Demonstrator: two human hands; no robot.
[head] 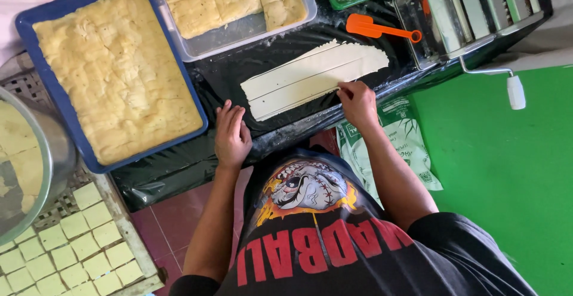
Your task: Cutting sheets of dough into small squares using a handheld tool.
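Note:
A flat sheet of pale dough [313, 75], cut lengthwise into long strips, lies on a black plastic-covered board [239, 81]. My right hand [357, 102] rests with closed fingers at the sheet's near right edge, pinching or pressing a strip there; whether it holds a tool is hidden. My left hand [231, 135] lies flat and open on the black plastic, just left of the sheet's near end, touching no dough.
A blue tray [36, 27] of scored yellow dough sits at left, a clear tray [239, 30] of dough squares behind. An orange scraper [376, 29] and a hand-crank pasta roller [471, 15] stand at right. A metal bowl [57, 153] and a rack of cut squares [71, 254] are at lower left.

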